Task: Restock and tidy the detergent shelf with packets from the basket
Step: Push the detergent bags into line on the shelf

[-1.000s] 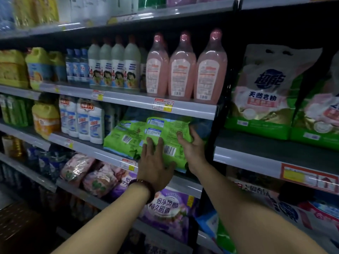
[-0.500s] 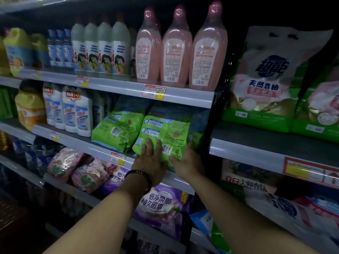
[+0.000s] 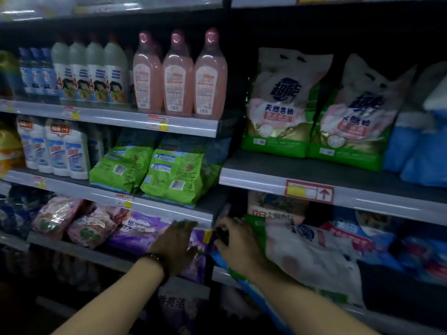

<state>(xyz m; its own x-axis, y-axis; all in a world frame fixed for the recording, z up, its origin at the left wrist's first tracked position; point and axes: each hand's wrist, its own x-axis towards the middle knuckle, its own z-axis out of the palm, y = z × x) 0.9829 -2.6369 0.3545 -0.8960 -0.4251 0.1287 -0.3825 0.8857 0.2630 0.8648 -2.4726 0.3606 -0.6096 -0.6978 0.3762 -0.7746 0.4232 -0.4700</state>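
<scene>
1. The green packet (image 3: 174, 177) that both hands were pressing a moment ago now sits alone on the shelf (image 3: 169, 210), just above the hands. It leans back, label side out, with its bottom edge near the shelf lip.
2. A second green packet (image 3: 121, 169) leans beside it, above and to the left of the left hand. The two touch or nearly touch.
3. Both hands have dropped off the packet and now hang below the shelf lip, close together.
4. The left hand (image 3: 175, 245) is released, fingers spread and blurred with motion, holding nothing. It is in front of a purple packet (image 3: 140, 233) on the next shelf down.
5. The right hand (image 3: 235, 243) has loosely curled fingers. It is too blurred and dark to tell whether it grips anything.
6. I judge this packet placed and straightened, so the hands are free for the next one.
7. The basket is not in view.
8. High above the hands stand pink bottles (image 3: 177, 76). To the right of the right hand lies a white bag (image 3: 314, 257).
</scene>
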